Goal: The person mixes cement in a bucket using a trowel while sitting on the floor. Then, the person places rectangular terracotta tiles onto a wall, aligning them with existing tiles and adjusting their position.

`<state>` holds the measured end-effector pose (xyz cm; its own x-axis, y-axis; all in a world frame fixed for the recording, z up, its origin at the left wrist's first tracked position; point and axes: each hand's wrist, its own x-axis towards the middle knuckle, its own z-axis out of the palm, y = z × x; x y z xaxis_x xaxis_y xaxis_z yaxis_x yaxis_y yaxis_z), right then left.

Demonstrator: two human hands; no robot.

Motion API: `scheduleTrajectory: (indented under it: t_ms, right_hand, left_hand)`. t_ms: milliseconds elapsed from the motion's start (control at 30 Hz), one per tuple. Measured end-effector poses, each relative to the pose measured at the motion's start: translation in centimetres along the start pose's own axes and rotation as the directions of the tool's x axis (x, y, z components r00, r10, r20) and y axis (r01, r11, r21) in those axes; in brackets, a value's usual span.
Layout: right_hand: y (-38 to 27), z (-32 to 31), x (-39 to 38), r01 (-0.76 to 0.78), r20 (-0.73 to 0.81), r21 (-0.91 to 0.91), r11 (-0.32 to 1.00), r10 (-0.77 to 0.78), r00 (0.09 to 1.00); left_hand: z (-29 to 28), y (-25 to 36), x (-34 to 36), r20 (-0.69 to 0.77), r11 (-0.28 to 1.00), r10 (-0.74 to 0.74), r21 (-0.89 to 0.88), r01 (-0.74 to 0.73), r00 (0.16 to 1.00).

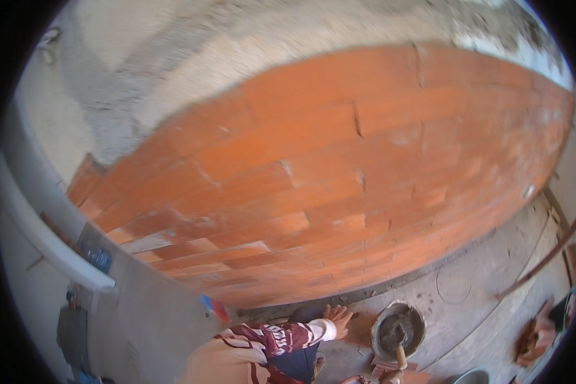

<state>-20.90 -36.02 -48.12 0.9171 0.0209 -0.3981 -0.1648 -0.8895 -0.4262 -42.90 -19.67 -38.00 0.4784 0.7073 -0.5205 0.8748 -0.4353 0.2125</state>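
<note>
The left hand reaches out from a maroon, white and peach patterned sleeve, its fingers spread apart near the foot of a broad orange brick wall, and whether it touches anything below is unclear. To its right, near but apart, a round pan of wet grey mortar sits on the grey floor. A trowel stands tilted in that pan, blade in the mortar, wooden handle leaning over the rim toward the lower edge. The right hand is right by the handle's end (mostly cut off by the border, so I cannot tell whether its fingers are closed around the wood). Flat reddish bricks lie just below the pan, with a grey bucket farther right, partly out of view. More broken brick pieces are heaped well off to the right, next to a dark green container. Over on the left, a blue bottle stands near a curved white edge, and a small blue-and-red object lies by the wall's base.
</note>
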Motion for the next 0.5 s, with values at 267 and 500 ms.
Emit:
scheduleTrajectory:
  t_ms: [267, 500]
  right_hand:
    - [-5.7, -9.4, 0.2, 0.417, 0.277, -0.044, 0.908, -0.39, 0.878]
    - [-10.5, -24.9, -4.1, 0.923, 0.51, 0.07, 0.379, -0.809, 0.293]
  left_hand:
    - [0.2, -3.7, -8.2, 0.345, 0.938, -0.31, -0.043, 0.344, 0.886]
    - [-13.8, -0.6, -20.8, 0.148, 0.937, -0.179, -0.276, 0.214, 0.973]
